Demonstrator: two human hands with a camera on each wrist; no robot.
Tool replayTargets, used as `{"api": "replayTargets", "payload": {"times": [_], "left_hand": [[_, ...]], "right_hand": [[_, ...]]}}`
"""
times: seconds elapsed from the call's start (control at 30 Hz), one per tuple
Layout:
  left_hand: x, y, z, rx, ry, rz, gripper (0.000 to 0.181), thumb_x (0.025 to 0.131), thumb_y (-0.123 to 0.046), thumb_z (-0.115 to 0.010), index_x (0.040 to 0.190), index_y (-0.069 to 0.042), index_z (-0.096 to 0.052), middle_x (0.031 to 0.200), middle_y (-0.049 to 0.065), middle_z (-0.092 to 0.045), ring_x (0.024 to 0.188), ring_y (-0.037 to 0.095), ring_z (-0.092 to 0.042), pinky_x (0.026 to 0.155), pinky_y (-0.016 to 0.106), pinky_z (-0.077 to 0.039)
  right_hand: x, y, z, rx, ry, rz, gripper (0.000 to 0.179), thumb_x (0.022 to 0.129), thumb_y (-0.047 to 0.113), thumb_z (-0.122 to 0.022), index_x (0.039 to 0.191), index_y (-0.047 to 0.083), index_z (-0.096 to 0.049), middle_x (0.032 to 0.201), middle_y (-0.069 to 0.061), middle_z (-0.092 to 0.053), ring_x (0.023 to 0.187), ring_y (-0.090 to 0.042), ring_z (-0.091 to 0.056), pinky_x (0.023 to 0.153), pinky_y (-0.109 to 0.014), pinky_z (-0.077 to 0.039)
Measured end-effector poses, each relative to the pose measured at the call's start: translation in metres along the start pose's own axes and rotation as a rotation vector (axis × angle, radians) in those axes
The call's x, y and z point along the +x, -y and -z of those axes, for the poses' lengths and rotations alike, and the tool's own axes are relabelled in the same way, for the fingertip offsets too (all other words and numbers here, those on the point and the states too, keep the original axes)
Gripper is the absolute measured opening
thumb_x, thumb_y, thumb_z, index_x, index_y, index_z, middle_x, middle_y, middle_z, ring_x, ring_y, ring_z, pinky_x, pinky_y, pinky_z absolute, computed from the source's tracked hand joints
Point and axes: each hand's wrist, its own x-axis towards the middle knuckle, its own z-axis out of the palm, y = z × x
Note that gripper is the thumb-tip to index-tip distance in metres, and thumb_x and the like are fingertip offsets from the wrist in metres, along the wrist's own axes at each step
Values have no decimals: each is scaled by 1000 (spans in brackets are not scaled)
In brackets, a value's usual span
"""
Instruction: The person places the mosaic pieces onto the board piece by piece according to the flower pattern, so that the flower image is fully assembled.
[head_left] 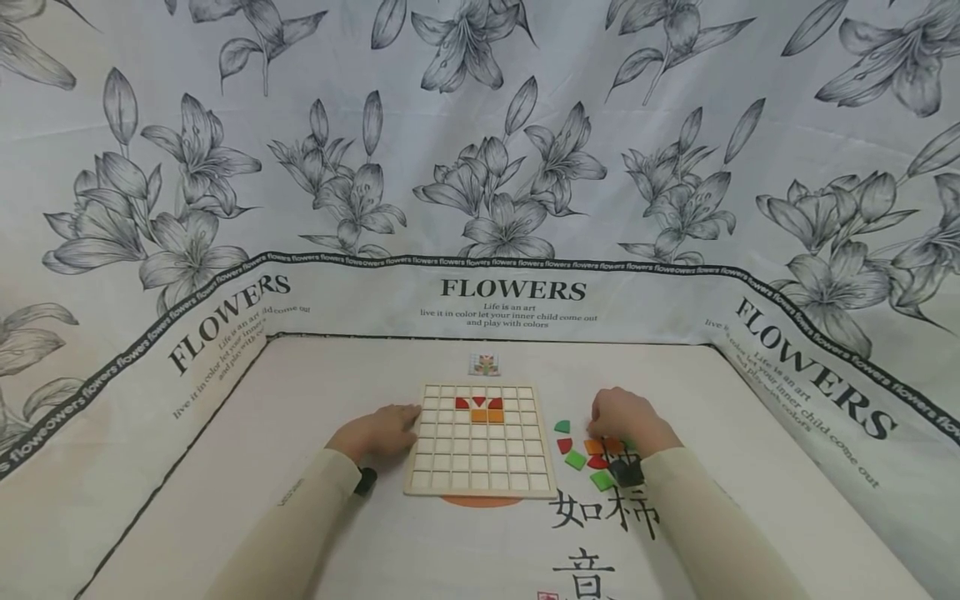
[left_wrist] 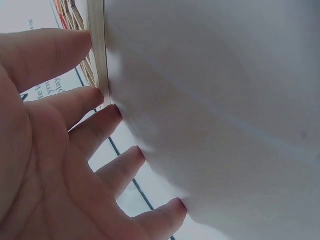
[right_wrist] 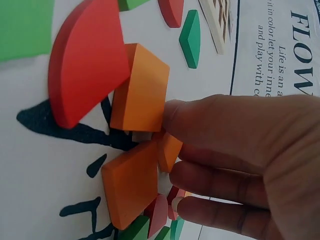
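Note:
A light wooden grid board (head_left: 480, 454) lies on the table, with red quarter-round tiles (head_left: 462, 404) and orange square tiles (head_left: 495, 416) in its upper cells. My left hand (head_left: 382, 429) rests against the board's left edge. In the left wrist view, thumb and index fingertip touch the wooden rim (left_wrist: 98, 55), and the other fingers spread onto the cloth. To the right of the board, my right hand (head_left: 630, 417) is over loose tiles. Its thumb and fingers pinch around a small orange tile (right_wrist: 169, 150); the thumb tip also meets an orange block (right_wrist: 142, 90). The index finger is mostly hidden.
Loose green tiles (head_left: 575, 460), a red tile (head_left: 565, 446) and other pieces lie between the board and my right wrist. A small patterned picture card (head_left: 485, 364) sits behind the board. Flower-printed cloth walls (head_left: 510, 300) enclose the table's back and sides.

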Motion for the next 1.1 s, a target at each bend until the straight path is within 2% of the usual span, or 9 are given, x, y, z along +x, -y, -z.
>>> {"api": "replayTargets", "payload": {"times": [0.27, 0.47, 0.67, 0.9, 1.1], "left_hand": [[0, -1, -1, 2, -5, 8, 57, 97, -27, -46, 151, -12, -34, 157, 9, -33, 148, 29, -26, 121, 47, -24], [1, 0, -1, 0, -3, 12, 58, 97, -28, -46, 151, -13, -34, 158, 8, -33, 148, 29, -25, 122, 47, -24], [1, 0, -1, -3, -4, 10, 57, 97, -28, -46, 151, -13, -35, 158, 8, -33, 148, 29, -24, 122, 47, -23], [0, 0, -1, -11, 1, 14, 57, 98, -28, -46, 152, -14, -34, 158, 7, -32, 149, 29, -24, 122, 47, -23], [-1, -1, -1, -1, -1, -3, 57, 98, -28, -45, 152, -13, -33, 158, 8, -32, 149, 29, -24, 122, 46, -23]], "right_hand": [[5, -2, -2, -1, -9, 7, 8, 83, 17, -72, 86, 11, -69, 73, -1, -63, 68, -20, -56, 62, -32, -45], [6, 3, -3, -13, -57, 43, 8, 84, 17, -69, 90, 12, -69, 75, -1, -62, 67, -20, -55, 61, -31, -45], [5, 20, -2, -6, -88, 85, 14, 84, 20, -71, 96, 12, -70, 81, -1, -63, 72, -20, -55, 64, -32, -48], [6, 45, -2, -17, -100, 127, 26, 83, 22, -74, 105, 11, -72, 93, -1, -67, 82, -20, -55, 82, -41, -52], [10, 65, -4, -28, -112, 203, 27, 82, 22, -73, 108, 13, -71, 99, 1, -67, 85, -19, -54, 84, -40, -53]]}}
